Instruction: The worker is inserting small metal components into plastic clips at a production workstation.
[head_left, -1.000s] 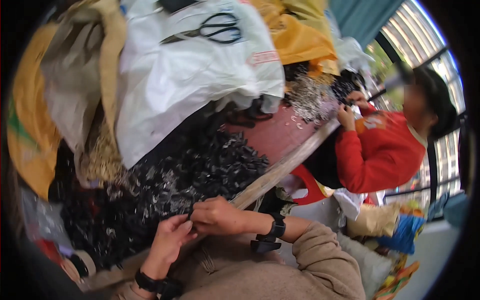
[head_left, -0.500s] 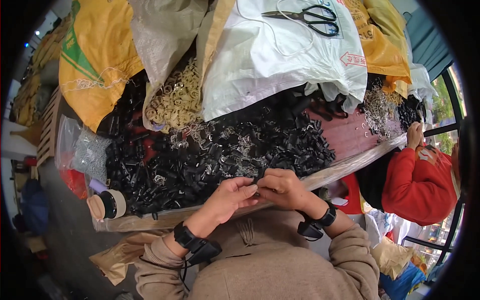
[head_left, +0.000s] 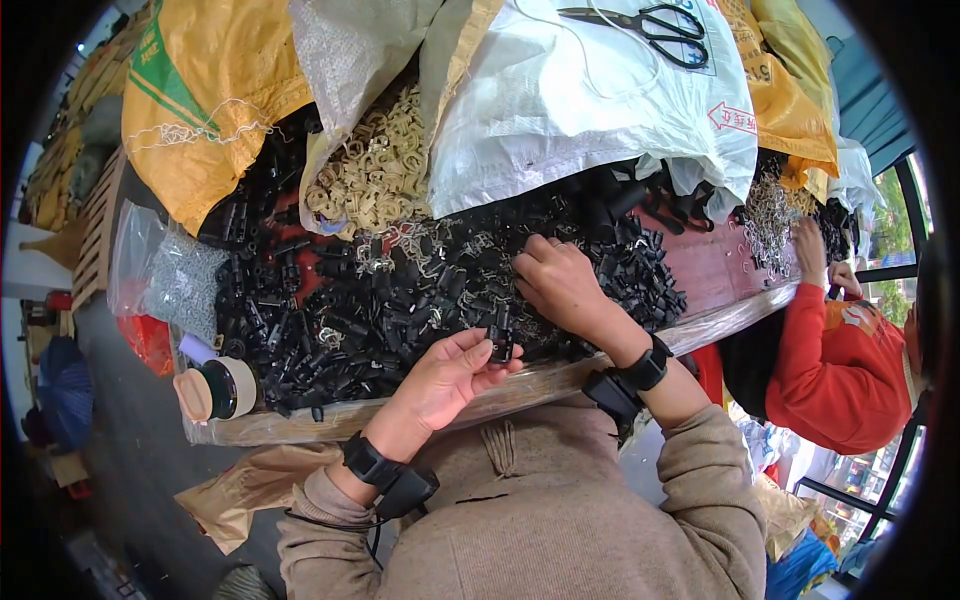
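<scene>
Above the table's near edge my left hand point(head_left: 445, 378) pinches a small black plastic part point(head_left: 501, 346) between thumb and fingers. My right hand point(head_left: 562, 284) is over the heap to the right and farther off, its fingers bent down into the pieces; their tips, and anything in them, are hidden. Under and around both hands spreads a pile of small black plastic parts point(head_left: 390, 320). Shiny metal hooks point(head_left: 405, 245) lie scattered over the pile's far side. Beige ring-like pieces point(head_left: 370, 170) spill from an opened woven sack beyond.
A white sack point(head_left: 590, 130) carries black-handled scissors point(head_left: 672, 35). A yellow sack point(head_left: 215, 90) stands far left. A lidded cup point(head_left: 232, 388) and a clear bag of grey pellets point(head_left: 182, 285) sit at the left edge. At right, a person in a red top point(head_left: 840, 370) reaches toward metal hooks point(head_left: 768, 225).
My hands, together before, are now apart. The right has moved away and forward onto the pile, while the left stays near the edge with the black part showing.
</scene>
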